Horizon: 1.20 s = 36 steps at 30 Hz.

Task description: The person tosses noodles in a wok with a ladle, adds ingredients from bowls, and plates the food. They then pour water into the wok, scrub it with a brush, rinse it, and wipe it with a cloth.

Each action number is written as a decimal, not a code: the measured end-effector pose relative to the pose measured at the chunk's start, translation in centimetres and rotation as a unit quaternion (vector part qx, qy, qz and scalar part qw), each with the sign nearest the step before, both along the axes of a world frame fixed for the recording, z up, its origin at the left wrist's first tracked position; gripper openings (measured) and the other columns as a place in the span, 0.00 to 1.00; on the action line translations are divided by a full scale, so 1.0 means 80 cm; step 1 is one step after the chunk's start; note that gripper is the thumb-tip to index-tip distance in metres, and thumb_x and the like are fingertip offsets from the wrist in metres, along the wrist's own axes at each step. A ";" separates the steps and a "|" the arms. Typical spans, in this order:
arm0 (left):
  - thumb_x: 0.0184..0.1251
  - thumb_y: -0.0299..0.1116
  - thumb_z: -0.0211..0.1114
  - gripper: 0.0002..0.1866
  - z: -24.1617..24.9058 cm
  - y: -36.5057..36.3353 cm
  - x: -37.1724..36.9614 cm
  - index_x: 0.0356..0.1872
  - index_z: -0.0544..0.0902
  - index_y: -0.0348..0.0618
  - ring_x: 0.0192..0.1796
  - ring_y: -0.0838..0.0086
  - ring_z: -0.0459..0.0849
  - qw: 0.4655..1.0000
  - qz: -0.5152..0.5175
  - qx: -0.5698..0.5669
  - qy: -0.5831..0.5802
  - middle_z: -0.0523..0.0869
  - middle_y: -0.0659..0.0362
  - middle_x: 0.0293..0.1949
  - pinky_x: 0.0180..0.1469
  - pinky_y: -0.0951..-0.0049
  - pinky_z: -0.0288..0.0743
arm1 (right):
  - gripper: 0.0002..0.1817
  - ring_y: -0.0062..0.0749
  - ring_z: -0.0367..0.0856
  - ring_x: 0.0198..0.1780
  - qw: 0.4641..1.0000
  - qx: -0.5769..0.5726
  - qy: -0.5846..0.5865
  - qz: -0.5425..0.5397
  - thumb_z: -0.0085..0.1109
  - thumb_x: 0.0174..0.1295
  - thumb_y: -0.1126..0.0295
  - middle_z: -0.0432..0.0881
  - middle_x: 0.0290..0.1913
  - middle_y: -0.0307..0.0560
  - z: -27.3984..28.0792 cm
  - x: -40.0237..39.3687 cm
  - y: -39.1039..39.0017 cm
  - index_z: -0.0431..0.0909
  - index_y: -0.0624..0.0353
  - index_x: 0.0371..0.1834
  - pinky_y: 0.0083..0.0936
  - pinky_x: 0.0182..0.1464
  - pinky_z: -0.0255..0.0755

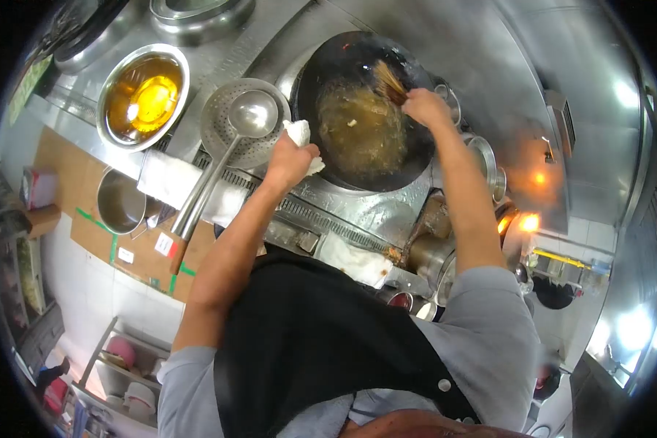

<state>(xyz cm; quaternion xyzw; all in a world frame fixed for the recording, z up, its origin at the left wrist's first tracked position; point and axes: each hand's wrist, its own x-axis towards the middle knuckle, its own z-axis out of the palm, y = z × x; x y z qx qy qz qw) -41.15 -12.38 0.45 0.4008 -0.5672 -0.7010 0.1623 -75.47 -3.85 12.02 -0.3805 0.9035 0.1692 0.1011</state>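
Note:
A large black wok [416, 157] sits on the stove with murky brownish liquid [361, 131] in it. My right hand [425, 108] is closed around a bamboo wok brush [388, 79], whose bristles touch the wok's inner wall at the upper right. At the wok's left rim, my left hand [292, 159] grips a folded white cloth [297, 131]; whether the cloth also covers a wok handle is hidden. Just left of that hand, a steel ladle [253, 114] rests on a round perforated strainer [215, 124], their long handles pointing toward me.
A steel bowl of golden oil [153, 102] stands at the upper left. White cloths [169, 179] lie along the counter edge, another cloth [354, 261] nearer me. A steel pot [122, 201] is at the left. Flames [529, 222] glow at the right, beside steel containers [482, 157].

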 end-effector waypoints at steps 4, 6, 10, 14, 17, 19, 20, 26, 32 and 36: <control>0.59 0.33 0.72 0.30 0.006 -0.002 0.005 0.62 0.79 0.27 0.57 0.53 0.90 1.000 -0.016 -0.003 -0.014 0.89 0.39 0.54 0.62 0.59 0.81 | 0.22 0.60 0.86 0.63 0.999 -0.035 -0.002 0.009 0.55 0.68 0.57 0.89 0.59 0.61 -0.038 -0.003 0.085 0.88 0.49 0.60 0.52 0.66 0.79; 0.59 0.34 0.73 0.31 -0.011 0.003 0.000 0.62 0.79 0.27 0.59 0.51 0.90 0.999 -0.003 -0.017 -0.027 0.89 0.38 0.55 0.63 0.58 0.81 | 0.24 0.57 0.85 0.66 1.000 0.009 -0.018 -0.014 0.57 0.68 0.55 0.87 0.63 0.58 -0.017 0.007 0.150 0.88 0.49 0.63 0.50 0.69 0.77; 0.58 0.36 0.74 0.33 0.009 -0.002 0.003 0.62 0.79 0.26 0.61 0.47 0.89 0.997 -0.014 -0.039 -0.063 0.89 0.36 0.57 0.65 0.56 0.80 | 0.26 0.56 0.83 0.68 0.987 0.128 -0.093 0.031 0.60 0.66 0.55 0.85 0.67 0.55 0.058 0.092 0.159 0.87 0.49 0.65 0.46 0.72 0.76; 0.59 0.36 0.74 0.32 -0.011 0.001 0.000 0.62 0.79 0.25 0.60 0.47 0.89 0.999 0.000 -0.020 -0.031 0.89 0.37 0.55 0.65 0.57 0.79 | 0.22 0.59 0.86 0.63 0.969 0.204 -0.095 0.105 0.60 0.66 0.56 0.88 0.60 0.58 -0.025 0.042 0.062 0.89 0.54 0.57 0.50 0.67 0.79; 0.59 0.36 0.74 0.33 -0.012 0.001 0.003 0.63 0.78 0.25 0.60 0.47 0.88 1.000 -0.016 -0.026 -0.003 0.89 0.37 0.56 0.65 0.58 0.79 | 0.23 0.58 0.86 0.63 0.995 0.045 -0.090 0.012 0.56 0.68 0.56 0.88 0.60 0.58 -0.027 0.068 0.044 0.88 0.50 0.61 0.51 0.67 0.78; 0.59 0.30 0.73 0.25 -0.015 0.005 0.000 0.58 0.80 0.31 0.52 0.58 0.88 0.999 0.000 -0.034 -0.013 0.89 0.47 0.49 0.59 0.60 0.80 | 0.23 0.57 0.85 0.65 0.995 -0.011 -0.097 0.001 0.53 0.69 0.57 0.87 0.63 0.58 -0.034 0.088 0.092 0.86 0.49 0.64 0.50 0.69 0.77; 0.59 0.27 0.72 0.22 -0.017 0.004 -0.001 0.56 0.82 0.33 0.48 0.63 0.89 0.999 0.010 -0.039 -0.018 0.89 0.52 0.46 0.55 0.61 0.81 | 0.23 0.56 0.84 0.67 0.993 0.029 -0.114 0.023 0.53 0.70 0.55 0.87 0.63 0.58 -0.021 0.103 0.113 0.87 0.48 0.63 0.48 0.70 0.77; 0.59 0.31 0.74 0.31 -0.011 0.000 0.000 0.63 0.77 0.27 0.59 0.51 0.88 1.000 -0.006 -0.014 -0.010 0.88 0.40 0.56 0.64 0.58 0.79 | 0.22 0.56 0.86 0.64 0.962 0.207 -0.050 0.169 0.58 0.65 0.56 0.87 0.63 0.58 -0.044 -0.021 0.042 0.91 0.60 0.49 0.46 0.67 0.80; 0.59 0.29 0.72 0.29 -0.006 -0.001 0.000 0.62 0.77 0.28 0.51 0.60 0.89 1.000 -0.010 0.021 0.010 0.88 0.47 0.51 0.56 0.61 0.82 | 0.32 0.52 0.91 0.55 0.986 -0.102 -0.130 -0.036 0.70 0.61 0.52 0.90 0.58 0.57 -0.033 0.011 0.034 0.85 0.49 0.69 0.42 0.54 0.84; 0.59 0.25 0.70 0.25 0.017 0.015 0.004 0.59 0.78 0.31 0.44 0.64 0.89 0.998 0.012 0.037 0.054 0.87 0.51 0.44 0.44 0.62 0.85 | 0.31 0.49 0.88 0.56 0.970 -0.118 -0.165 -0.130 0.66 0.65 0.49 0.89 0.61 0.52 0.095 0.060 0.076 0.83 0.49 0.70 0.42 0.55 0.83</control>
